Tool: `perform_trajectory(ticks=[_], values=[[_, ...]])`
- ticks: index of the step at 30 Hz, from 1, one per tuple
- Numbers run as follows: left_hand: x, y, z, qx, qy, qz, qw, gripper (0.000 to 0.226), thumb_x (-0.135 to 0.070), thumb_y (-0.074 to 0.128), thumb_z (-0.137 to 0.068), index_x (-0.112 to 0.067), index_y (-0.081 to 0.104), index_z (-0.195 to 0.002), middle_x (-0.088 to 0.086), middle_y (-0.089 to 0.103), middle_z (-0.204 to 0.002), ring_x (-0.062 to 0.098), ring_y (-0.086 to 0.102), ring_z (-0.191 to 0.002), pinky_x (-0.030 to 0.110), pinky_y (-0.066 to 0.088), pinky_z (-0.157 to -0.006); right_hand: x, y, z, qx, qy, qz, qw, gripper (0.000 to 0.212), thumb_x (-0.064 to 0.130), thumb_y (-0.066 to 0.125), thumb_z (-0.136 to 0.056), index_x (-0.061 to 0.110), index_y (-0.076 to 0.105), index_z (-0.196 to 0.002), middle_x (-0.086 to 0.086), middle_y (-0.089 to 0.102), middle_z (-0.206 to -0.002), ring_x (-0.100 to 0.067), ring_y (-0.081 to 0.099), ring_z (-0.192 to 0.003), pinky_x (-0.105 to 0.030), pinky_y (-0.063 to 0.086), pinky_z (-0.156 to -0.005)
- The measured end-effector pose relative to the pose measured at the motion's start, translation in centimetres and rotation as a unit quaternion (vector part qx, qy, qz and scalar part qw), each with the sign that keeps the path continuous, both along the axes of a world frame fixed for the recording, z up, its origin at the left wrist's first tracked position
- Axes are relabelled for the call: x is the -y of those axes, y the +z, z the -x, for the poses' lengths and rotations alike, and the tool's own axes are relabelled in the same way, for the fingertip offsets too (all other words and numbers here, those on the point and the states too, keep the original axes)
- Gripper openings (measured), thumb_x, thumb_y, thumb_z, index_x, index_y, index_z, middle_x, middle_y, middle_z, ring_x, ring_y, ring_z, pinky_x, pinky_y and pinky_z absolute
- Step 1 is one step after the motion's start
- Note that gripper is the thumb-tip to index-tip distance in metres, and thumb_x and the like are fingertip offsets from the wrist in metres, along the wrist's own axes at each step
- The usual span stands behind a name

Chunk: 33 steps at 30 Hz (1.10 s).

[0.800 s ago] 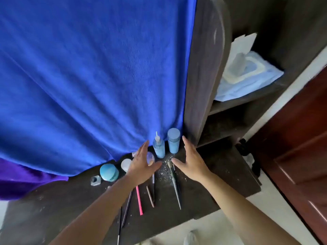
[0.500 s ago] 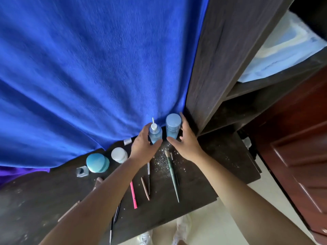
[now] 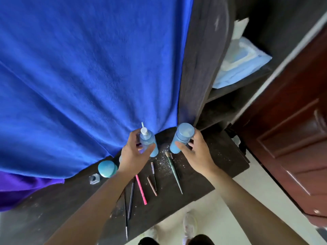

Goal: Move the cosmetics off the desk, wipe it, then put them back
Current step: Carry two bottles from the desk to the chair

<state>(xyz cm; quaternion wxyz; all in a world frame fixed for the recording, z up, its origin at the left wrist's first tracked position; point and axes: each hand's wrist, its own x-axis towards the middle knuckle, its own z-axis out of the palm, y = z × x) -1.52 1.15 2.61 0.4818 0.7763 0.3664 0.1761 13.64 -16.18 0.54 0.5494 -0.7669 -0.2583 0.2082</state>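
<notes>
Blue bottles, one in each hand: my left hand (image 3: 134,154) grips the nozzle bottle (image 3: 147,142), my right hand (image 3: 196,154) grips the capped bottle (image 3: 182,138), both upright over the back of the desk (image 3: 221,156), near the cloth (image 3: 88,68). Whether they touch the wood I cannot tell. Pale specks (image 3: 164,161) lie between them. Nearer me lie a green brush (image 3: 174,174) and a pink pencil (image 3: 141,189); left of my wrist stands a teal jar (image 3: 107,168)

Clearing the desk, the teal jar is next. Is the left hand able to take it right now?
Probably not yet: the left hand grips the nozzle bottle. The teal jar stands uncovered just beside that wrist, so once the bottle is put down, the way looks free.
</notes>
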Motion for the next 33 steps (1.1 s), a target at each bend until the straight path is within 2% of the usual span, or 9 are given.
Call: perform_trajectory(ticks=[5,8,11,15,19,22,25,29,33], values=[[3.1,2.8,0.1,0.102,-0.118,-0.001,0.988,0.052,-0.045,0.074,-0.073,-0.043,0.049,-0.118,-0.023,0.067,-0.109,0.003,0.068,-0.098,0.030,0.059,-0.081,7.1,4.4,2.4,0.007,-0.121,-0.046,0.992,0.051,0.028,0.076,-0.089,0.027,0.046,-0.130,0.013,0.059,-0.130,-0.004,0.058,-0.123,-0.029,0.052,-0.102],[6.9,3.8,-2.1,0.123,-0.218,0.026,0.968,0.049,-0.036,0.079,-0.076,-0.047,0.049,-0.114,-0.017,0.070,-0.107,0.008,0.071,-0.097,0.035,0.059,-0.084,13.5,7.4,4.8,0.035,-0.230,-0.054,0.971,0.050,0.021,0.075,-0.089,0.026,0.046,-0.130,0.014,0.062,-0.124,-0.001,0.062,-0.116,-0.016,0.052,-0.089],[13.6,5.5,-4.2,0.140,-0.326,0.062,0.933,0.047,-0.033,0.080,-0.076,-0.045,0.052,-0.111,-0.018,0.069,-0.108,0.005,0.069,-0.099,0.033,0.058,-0.087,21.5,10.2,8.6,0.093,-0.332,-0.023,0.938,0.057,0.027,0.074,-0.089,0.015,0.044,-0.136,0.003,0.059,-0.127,-0.006,0.061,-0.113,-0.015,0.051,-0.084],[24.4,8.6,-5.4,0.158,-0.438,0.088,0.881,0.045,-0.040,0.076,-0.073,-0.051,0.052,-0.109,-0.026,0.067,-0.106,0.000,0.068,-0.096,0.027,0.057,-0.085,32.6,13.0,14.7,0.146,-0.443,0.012,0.884,0.065,0.046,0.069,-0.084,0.018,0.046,-0.138,0.004,0.059,-0.128,-0.010,0.061,-0.115,-0.025,0.053,-0.089],[36.9,11.0,-4.1,0.180,-0.526,0.088,0.827,0.048,-0.029,0.080,-0.077,-0.036,0.053,-0.117,-0.020,0.066,-0.108,0.004,0.066,-0.098,0.033,0.057,-0.087,43.7,14.1,21.8,0.150,-0.541,0.011,0.828,0.052,0.037,0.072,-0.089,0.024,0.046,-0.132,0.011,0.059,-0.127,-0.003,0.062,-0.111,-0.020,0.055,-0.084],[46.9,11.8,-1.5,0.184,-0.572,0.074,0.796,0.046,-0.036,0.077,-0.075,-0.047,0.052,-0.111,-0.023,0.067,-0.105,0.005,0.068,-0.095,0.030,0.056,-0.083,52.3,13.9,27.4,0.161,-0.607,0.020,0.778,0.047,0.029,0.073,-0.090,0.027,0.046,-0.128,0.017,0.063,-0.117,0.004,0.063,-0.101,-0.010,0.050,-0.078],[56.6,11.3,1.7,0.172,-0.614,0.046,0.769,0.047,-0.033,0.078,-0.079,-0.055,0.050,-0.108,-0.019,0.069,-0.106,0.007,0.069,-0.093,0.035,0.058,-0.084,60.5,13.4,32.5,0.151,-0.651,0.017,0.744,0.051,0.045,0.072,-0.085,0.028,0.047,-0.126,0.020,0.063,-0.110,0.003,0.063,-0.099,-0.009,0.049,-0.075],[69.2,11.0,6.0,0.142,-0.662,0.037,0.735,0.045,-0.029,0.078,-0.083,-0.046,0.050,-0.114,-0.015,0.069,-0.107,0.008,0.068,-0.096,0.042,0.058,-0.085,71.1,12.7,38.0,0.133,-0.690,0.010,0.712,0.061,0.042,0.072,-0.085,0.021,0.046,-0.136,0.012,0.064,-0.118,-0.005,0.064,-0.107,-0.019,0.054,-0.082],[78.4,11.1,9.2,0.132,-0.686,0.046,0.714,0.045,-0.026,0.078,-0.084,-0.032,0.052,-0.120,-0.013,0.067,-0.110,0.009,0.066,-0.100,0.040,0.058,-0.085,79.3,12.9,41.3,0.106,-0.719,0.024,0.686,0.054,0.044,0.074,-0.082,0.028,0.048,-0.127,0.024,0.061,-0.113,0.006,0.061,-0.105,-0.004,0.048,-0.073]])
